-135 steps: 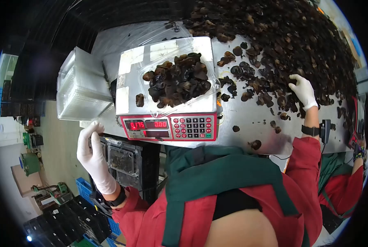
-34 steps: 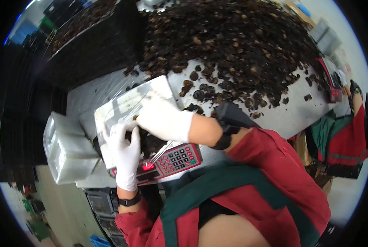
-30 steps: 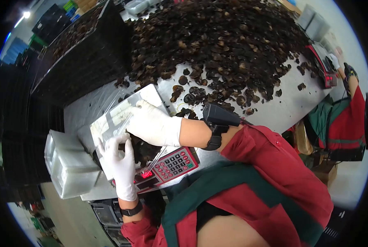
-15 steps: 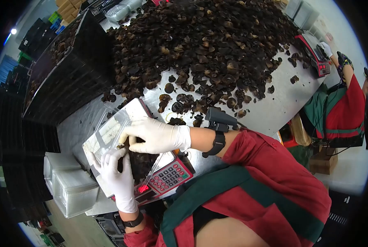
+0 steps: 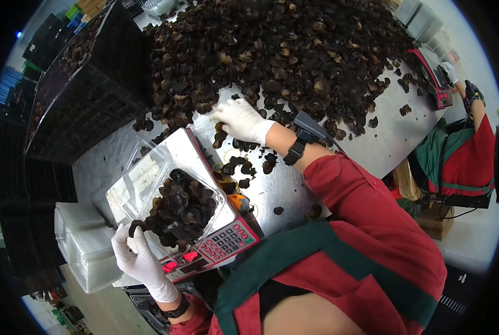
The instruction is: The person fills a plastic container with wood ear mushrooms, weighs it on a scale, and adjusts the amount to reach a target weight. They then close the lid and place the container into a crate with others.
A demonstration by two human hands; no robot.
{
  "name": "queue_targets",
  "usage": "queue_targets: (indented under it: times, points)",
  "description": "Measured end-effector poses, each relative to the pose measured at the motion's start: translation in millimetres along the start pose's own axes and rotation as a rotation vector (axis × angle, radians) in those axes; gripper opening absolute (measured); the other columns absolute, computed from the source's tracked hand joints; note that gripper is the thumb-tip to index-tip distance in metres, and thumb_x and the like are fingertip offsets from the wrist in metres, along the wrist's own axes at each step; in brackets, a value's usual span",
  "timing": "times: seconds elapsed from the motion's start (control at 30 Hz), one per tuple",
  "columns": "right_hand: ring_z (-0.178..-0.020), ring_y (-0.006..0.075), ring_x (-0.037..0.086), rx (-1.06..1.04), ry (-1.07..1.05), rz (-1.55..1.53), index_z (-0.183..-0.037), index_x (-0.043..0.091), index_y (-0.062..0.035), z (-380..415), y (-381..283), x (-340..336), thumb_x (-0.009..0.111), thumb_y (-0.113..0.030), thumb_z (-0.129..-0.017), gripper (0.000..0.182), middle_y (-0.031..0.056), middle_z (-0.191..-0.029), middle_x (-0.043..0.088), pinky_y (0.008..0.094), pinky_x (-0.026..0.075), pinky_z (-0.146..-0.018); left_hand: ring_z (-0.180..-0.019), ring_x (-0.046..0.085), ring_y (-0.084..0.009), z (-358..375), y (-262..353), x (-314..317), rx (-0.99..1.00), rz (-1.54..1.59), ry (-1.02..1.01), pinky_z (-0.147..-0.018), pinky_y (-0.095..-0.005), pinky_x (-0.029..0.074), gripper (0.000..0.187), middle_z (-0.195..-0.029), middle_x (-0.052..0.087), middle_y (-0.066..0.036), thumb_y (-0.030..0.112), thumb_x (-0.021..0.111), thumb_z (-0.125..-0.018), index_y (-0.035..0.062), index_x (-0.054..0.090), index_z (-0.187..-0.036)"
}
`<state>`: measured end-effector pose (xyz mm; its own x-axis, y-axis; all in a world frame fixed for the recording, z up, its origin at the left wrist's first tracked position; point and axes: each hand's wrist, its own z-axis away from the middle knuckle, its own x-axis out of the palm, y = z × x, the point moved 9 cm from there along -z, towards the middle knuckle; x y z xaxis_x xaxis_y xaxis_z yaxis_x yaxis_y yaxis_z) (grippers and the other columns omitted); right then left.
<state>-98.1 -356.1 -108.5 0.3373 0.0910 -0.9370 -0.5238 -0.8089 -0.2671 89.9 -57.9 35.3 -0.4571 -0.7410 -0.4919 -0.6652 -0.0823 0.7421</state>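
Note:
A clear plastic clamshell box (image 5: 149, 177) heaped with dark wood-ear mushrooms (image 5: 181, 209) rests on a red and silver scale (image 5: 216, 243). My left hand (image 5: 135, 255), in a white glove, pinches one mushroom piece (image 5: 136, 225) at the box's near left corner. My right hand (image 5: 239, 120), also gloved, reaches over the metal table (image 5: 366, 151) and lies on loose mushrooms at the edge of the big mushroom pile (image 5: 283, 50), fingers curled over them.
A stack of empty clear boxes (image 5: 85, 251) stands left of the scale. Black crates (image 5: 76, 106) line the far left. At the right, another person in red and green (image 5: 461, 151) works at a second scale (image 5: 433, 78). Loose mushrooms dot the table.
My right hand left the box on the scale and moved right to the mushroom pile. My left hand slid down to the box's near corner and holds one piece.

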Motion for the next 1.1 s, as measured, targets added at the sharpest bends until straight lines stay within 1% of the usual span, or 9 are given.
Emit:
queue_targets:
  times: [0.2,0.33,0.47,0.63,0.73,0.9,0.97,1.07,1.1]
  points:
    - [-0.096,0.0243,0.067,0.055,-0.089,0.032,-0.097,0.072,-0.0146,1.3,-4.0,0.8,0.071,-0.013,-0.079,0.018,0.0049,-0.097,0.07,0.0406,0.05,-0.087,-0.097,0.059,-0.0201,9.3,6.1,-7.0,-0.084,-0.031,0.015,-0.102,-0.0363,0.04,0.01,-0.092,0.067,-0.005,-0.007,0.066,-0.088,0.0009,0.062,-0.093]
    - [-0.073,0.014,0.068,0.272,0.0,-1.002,-0.09,0.071,-0.003,16.9,0.4,-20.7,0.073,-0.009,-0.082,0.01,0.008,-0.079,0.072,0.0274,0.053,-0.068,-0.091,0.061,-0.0124,23.0,19.2,-14.9,0.055,-0.066,-0.019,-0.084,-0.0263,0.05,0.009,-0.1,0.066,-0.007,-0.006,0.062,-0.093,-0.0003,0.059,-0.099]
    - [-0.074,0.0062,0.061,0.216,-0.015,-1.225,-0.097,0.071,-0.0019,19.4,-68.5,-94.2,0.071,-0.008,-0.088,0.011,0.0023,-0.082,0.071,0.0232,0.05,-0.065,-0.091,0.061,-0.0164,41.7,38.3,-19.9,0.067,0.023,-0.015,-0.084,-0.0294,0.051,0.019,-0.102,0.065,-0.012,-0.017,0.057,-0.087,-0.0017,0.057,-0.098]
    - [-0.094,0.0134,0.068,-0.094,-0.23,-1.257,-0.114,0.068,-0.0013,19.9,-156.1,-104.9,0.063,-0.005,-0.093,0.022,0.0071,-0.1,0.073,0.0281,0.053,-0.084,-0.089,0.067,-0.0263,61.7,91.7,8.8,0.194,0.024,-0.169,-0.092,-0.0415,0.049,0.023,-0.09,0.07,-0.009,-0.008,0.074,-0.072,0.0031,0.066,-0.091]
    - [-0.08,0.0153,0.067,-0.353,0.361,-0.633,-0.111,0.067,0.0,49.6,-172.6,-160.0,0.067,-0.007,-0.09,0.023,0.0106,-0.091,0.069,0.0294,0.052,-0.075,-0.09,0.066,-0.0275,74.1,103.4,35.0,0.229,0.048,-0.3,-0.094,-0.0439,0.05,0.018,-0.091,0.07,-0.01,-0.006,0.072,-0.076,0.0021,0.066,-0.091]
    - [-0.079,0.0136,0.065,-0.141,-0.064,-1.091,-0.117,0.066,-0.0032,136.0,-160.8,-119.2,0.058,-0.029,-0.1,0.031,0.0061,-0.092,0.069,0.0284,0.053,-0.065,-0.091,0.064,-0.033,85.8,139.4,83.5,0.43,0.075,-0.493,-0.083,-0.0429,0.05,0.03,-0.1,0.067,-0.012,0.001,0.075,-0.076,0.0048,0.068,-0.105]
    - [-0.069,0.0102,0.056,0.664,-0.605,-1.606,-0.123,0.062,-0.0044,194.5,-128.9,-77.6,0.044,-0.035,-0.107,0.039,0.0048,-0.094,0.063,0.0225,0.046,-0.065,-0.1,0.062,-0.0364,101.2,148.0,124.8,0.342,0.195,-0.85,-0.085,-0.0433,0.049,0.05,-0.117,0.064,-0.015,0.008,0.073,-0.078,0.0014,0.057,-0.125]
    - [-0.065,0.0099,0.052,0.321,-0.152,-1.259,-0.096,0.061,0.0014,242.8,-67.3,-99.8,0.045,-0.027,-0.105,0.035,0.0067,-0.084,0.063,0.0251,0.041,-0.059,-0.108,0.06,-0.0377,112.4,167.0,124.1,0.495,0.284,-0.796,-0.088,-0.0439,0.049,0.058,-0.128,0.059,-0.02,0.009,0.073,-0.077,0.0003,0.054,-0.131]
    - [-0.065,0.0103,0.051,0.546,-0.123,-1.401,-0.092,0.061,0.0011,279.6,-36.7,-87.7,0.048,-0.024,-0.104,0.031,0.0067,-0.084,0.062,0.0252,0.04,-0.06,-0.109,0.06,-0.037,99.8,166.2,114.9,0.532,0.225,-0.73,-0.089,-0.0434,0.049,0.058,-0.127,0.059,-0.019,0.01,0.073,-0.077,0.0007,0.055,-0.131]
